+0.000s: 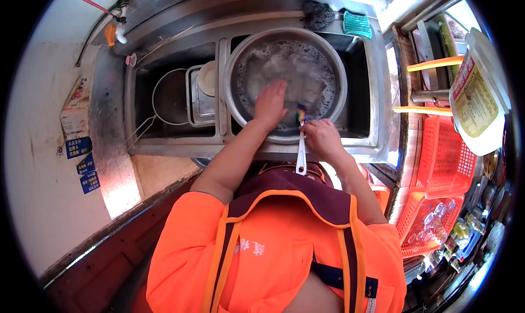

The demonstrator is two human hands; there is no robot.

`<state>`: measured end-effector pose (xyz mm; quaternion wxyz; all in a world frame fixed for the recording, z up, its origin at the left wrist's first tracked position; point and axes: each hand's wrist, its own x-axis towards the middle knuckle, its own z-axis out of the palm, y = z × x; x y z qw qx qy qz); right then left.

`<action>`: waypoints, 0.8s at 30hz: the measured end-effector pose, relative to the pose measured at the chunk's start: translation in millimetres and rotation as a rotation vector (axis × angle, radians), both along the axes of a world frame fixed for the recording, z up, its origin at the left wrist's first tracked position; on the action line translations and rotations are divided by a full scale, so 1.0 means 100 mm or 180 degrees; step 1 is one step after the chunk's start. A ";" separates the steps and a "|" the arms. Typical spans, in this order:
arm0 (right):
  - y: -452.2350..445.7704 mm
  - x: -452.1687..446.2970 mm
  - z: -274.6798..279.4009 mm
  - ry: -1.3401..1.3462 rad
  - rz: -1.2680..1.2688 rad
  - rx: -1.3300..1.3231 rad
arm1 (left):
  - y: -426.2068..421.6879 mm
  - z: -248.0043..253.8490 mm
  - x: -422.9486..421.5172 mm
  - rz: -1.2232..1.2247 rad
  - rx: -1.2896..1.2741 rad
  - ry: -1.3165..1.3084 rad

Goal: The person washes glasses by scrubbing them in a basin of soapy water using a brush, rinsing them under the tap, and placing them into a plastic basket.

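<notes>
A large round metal basin (341, 89) of cloudy, foamy water (284, 67) sits over the right sink compartment. My left hand (270, 102) reaches over its near left side, fingers stretched out and nothing seen in them; whether the fingertips touch the water I cannot tell. At the near rim, the fingers of my right hand (322, 137) close on a brush (301, 154) with a white handle and a multicoloured head. Its handle points toward my apron, with the head at the water's near edge. Anything under the suds is hard to make out.
The left sink compartment holds a round wire-handled strainer (155, 102), a metal tray (203, 116) and a pale plate (208, 79). Behind the basin lie a dark scrubber (318, 15) and a green sponge (357, 24). Red baskets (445, 154) and a plastic tub (477, 94) stand at the right.
</notes>
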<state>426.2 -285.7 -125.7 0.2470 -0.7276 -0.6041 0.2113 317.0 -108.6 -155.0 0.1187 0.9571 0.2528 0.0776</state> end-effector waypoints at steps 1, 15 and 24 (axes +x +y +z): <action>-0.01 0.00 -0.01 -0.0009 0.0014 -0.0004 | 0.02 0.00 0.00 0.0014 -0.0004 -0.0009; 0.03 -0.02 -0.02 -0.0231 -0.0129 0.0201 | -0.05 -0.02 0.04 -0.0213 -0.0076 -0.0094; 0.04 -0.04 -0.06 -0.0145 -0.0128 0.0214 | 0.05 -0.03 0.10 0.0408 -0.0492 0.0208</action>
